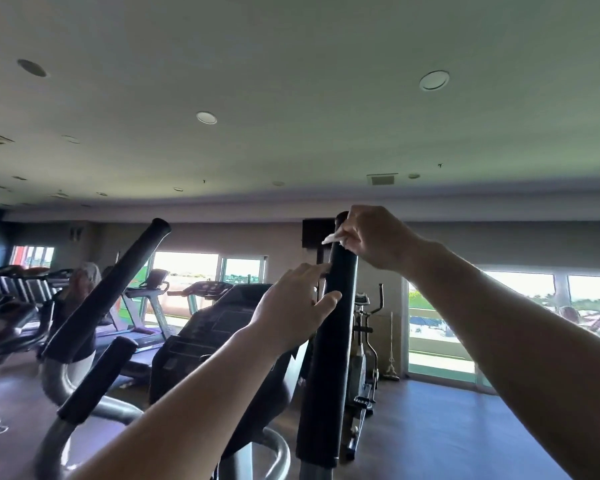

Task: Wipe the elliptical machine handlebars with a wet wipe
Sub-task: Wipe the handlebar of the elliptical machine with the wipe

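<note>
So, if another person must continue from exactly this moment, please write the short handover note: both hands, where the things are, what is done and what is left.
Right hand: closed on the wipe, at the top of the right bar.
Left hand: open, fingers against the same bar below the right hand, steadying it.
Wipe: only a small white corner shows at the right fingers.
Left bar and the short bar below it: no hand on them.
Done: cannot tell how much is wiped; the wipe is at the top end now.
Left: likely wipe down the right bar's foam grip, then the other bars.
</note>
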Action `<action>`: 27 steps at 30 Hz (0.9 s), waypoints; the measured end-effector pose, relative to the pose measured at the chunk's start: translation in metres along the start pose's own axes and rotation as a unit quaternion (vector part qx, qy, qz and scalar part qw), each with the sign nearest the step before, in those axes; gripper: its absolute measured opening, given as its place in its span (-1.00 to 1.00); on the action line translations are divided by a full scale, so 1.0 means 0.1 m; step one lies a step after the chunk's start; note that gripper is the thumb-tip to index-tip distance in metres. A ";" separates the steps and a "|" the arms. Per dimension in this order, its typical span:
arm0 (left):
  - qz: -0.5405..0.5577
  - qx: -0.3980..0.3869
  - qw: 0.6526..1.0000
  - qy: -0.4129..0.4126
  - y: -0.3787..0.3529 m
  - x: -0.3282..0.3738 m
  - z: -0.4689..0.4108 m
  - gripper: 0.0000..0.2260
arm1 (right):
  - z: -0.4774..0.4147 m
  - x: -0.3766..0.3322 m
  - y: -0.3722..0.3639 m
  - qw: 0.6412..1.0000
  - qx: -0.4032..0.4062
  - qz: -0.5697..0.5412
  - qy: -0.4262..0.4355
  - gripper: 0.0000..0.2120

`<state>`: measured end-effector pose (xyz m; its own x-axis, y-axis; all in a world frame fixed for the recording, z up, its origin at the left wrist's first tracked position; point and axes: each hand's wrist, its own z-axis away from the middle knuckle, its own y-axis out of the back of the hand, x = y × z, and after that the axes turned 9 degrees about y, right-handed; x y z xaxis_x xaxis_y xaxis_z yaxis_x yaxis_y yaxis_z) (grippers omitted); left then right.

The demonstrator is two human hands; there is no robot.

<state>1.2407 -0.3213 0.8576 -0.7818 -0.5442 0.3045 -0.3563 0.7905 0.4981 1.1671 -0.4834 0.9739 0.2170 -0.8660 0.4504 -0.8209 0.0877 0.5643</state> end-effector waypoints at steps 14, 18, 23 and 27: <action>0.049 -0.043 0.998 0.002 -0.02 -0.15 0.16 -0.49 | -0.16 -0.24 0.10 0.997 -0.059 0.053 -0.008 -0.80; 0.068 -0.052 0.996 0.001 -0.03 -0.16 0.17 -0.48 | -0.13 -0.30 0.23 0.993 -0.110 0.038 -0.012 -0.82; 0.066 -0.060 0.996 0.000 -0.04 -0.17 0.16 -0.48 | -0.42 -0.10 0.22 0.993 -0.034 0.042 -0.105 -0.84; 0.067 -0.063 0.996 0.007 -0.04 -0.19 0.20 -0.46 | -0.18 -0.31 0.09 0.996 -0.046 0.021 -0.068 -0.85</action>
<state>1.2460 -0.3085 0.8334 -0.8108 -0.4402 0.3858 -0.1806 0.8151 0.5505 1.1627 -0.4466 0.9776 0.1039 -0.9191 0.3801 -0.7749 0.1647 0.6102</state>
